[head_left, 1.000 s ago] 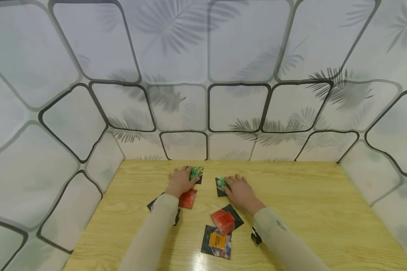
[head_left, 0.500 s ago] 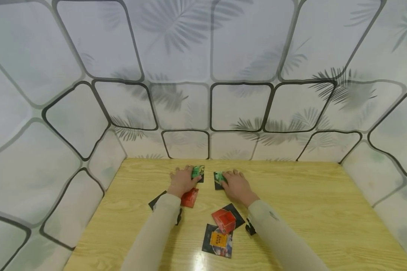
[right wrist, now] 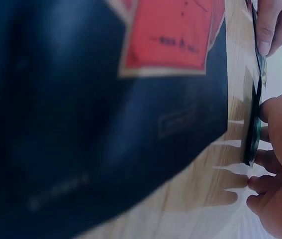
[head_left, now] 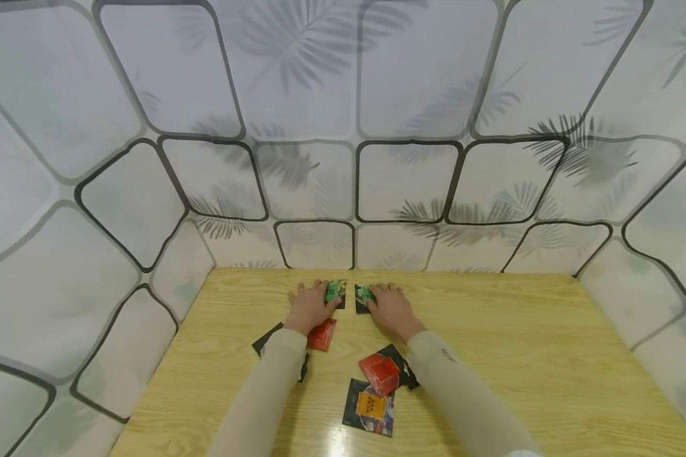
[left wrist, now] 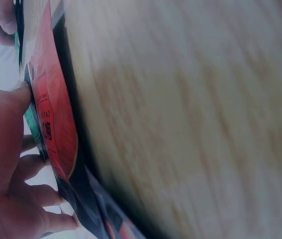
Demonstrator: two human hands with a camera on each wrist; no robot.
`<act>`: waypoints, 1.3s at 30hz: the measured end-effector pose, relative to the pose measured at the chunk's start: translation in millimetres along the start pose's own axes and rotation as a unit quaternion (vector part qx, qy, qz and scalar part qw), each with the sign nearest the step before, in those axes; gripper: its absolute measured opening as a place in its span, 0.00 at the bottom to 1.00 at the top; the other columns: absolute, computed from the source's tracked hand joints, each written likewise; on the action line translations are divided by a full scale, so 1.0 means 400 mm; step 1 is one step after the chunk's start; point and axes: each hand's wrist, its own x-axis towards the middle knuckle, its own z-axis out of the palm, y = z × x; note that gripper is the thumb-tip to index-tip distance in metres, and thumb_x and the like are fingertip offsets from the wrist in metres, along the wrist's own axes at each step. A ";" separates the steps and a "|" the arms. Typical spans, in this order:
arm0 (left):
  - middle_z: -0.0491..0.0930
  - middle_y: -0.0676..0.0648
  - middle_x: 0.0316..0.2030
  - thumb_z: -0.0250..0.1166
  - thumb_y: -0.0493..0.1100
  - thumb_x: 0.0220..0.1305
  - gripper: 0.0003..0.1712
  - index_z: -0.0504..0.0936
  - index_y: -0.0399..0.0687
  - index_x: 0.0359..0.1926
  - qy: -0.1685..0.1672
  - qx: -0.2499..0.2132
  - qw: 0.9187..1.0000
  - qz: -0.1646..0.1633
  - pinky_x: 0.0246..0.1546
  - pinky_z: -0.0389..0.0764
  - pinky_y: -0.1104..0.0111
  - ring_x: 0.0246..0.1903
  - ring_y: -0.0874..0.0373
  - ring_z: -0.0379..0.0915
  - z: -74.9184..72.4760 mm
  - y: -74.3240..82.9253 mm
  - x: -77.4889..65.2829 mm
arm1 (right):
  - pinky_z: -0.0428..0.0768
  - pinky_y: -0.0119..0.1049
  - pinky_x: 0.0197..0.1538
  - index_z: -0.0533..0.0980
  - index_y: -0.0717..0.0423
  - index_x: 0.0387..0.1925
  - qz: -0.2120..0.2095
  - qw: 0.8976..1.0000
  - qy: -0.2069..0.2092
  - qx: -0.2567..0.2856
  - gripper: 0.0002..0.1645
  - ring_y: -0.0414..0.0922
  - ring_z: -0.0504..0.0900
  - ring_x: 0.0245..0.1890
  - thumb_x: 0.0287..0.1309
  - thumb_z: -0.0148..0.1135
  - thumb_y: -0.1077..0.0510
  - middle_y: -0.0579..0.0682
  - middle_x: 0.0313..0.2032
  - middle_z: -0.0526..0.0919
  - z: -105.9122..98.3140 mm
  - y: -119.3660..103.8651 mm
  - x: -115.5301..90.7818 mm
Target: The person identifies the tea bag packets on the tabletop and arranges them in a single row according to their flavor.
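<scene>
My left hand (head_left: 311,304) rests with spread fingers on the left part of a flat black packet with a green label (head_left: 336,291), far back on the table. A second green-labelled packet (head_left: 361,299) lies just to its right, a narrow gap between the two. Over the right part of that one lies my right hand (head_left: 394,311), its thumb and fingertips touching it. In the right wrist view, the thumb (right wrist: 267,108) meets the packet's edge and other fingertips reach down to the table. A red packet (head_left: 322,335) sits just below my left hand.
A dark packet corner (head_left: 266,339) pokes out beside my left forearm. Nearer the front, a red-and-black packet (head_left: 384,369) overlaps a black one with an orange label (head_left: 370,406). A patterned cloth wall (head_left: 400,244) stands behind the wooden table (head_left: 520,355).
My right hand has slid left and slightly away with its green-labelled packet, narrowing the gap to the left one. My left hand has stayed almost in place.
</scene>
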 end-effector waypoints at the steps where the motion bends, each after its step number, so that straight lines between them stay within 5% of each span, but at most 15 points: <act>1: 0.65 0.41 0.79 0.52 0.69 0.78 0.42 0.65 0.49 0.80 0.000 0.000 1.000 0.001 0.70 0.61 0.27 0.77 0.25 0.56 0.000 0.000 0.000 | 0.61 0.62 0.79 0.71 0.60 0.74 0.001 1.000 0.001 0.000 0.30 0.66 0.66 0.76 0.81 0.52 0.48 0.62 0.71 0.75 0.001 -0.002 0.002; 24: 0.66 0.43 0.79 0.47 0.69 0.80 0.40 0.66 0.53 0.80 0.003 0.032 0.999 0.018 0.69 0.69 0.35 0.76 0.30 0.62 -0.010 -0.015 -0.007 | 0.57 0.61 0.81 0.68 0.56 0.77 0.025 0.998 -0.024 0.043 0.32 0.66 0.59 0.80 0.82 0.51 0.46 0.60 0.76 0.69 0.002 -0.007 0.030; 39: 0.66 0.37 0.78 0.52 0.64 0.81 0.39 0.66 0.46 0.79 0.006 0.027 1.000 0.011 0.73 0.61 0.30 0.78 0.29 0.55 -0.042 -0.122 -0.005 | 0.56 0.62 0.82 0.68 0.56 0.77 0.023 0.999 -0.018 0.031 0.33 0.67 0.58 0.80 0.82 0.51 0.46 0.60 0.76 0.70 0.009 -0.013 0.040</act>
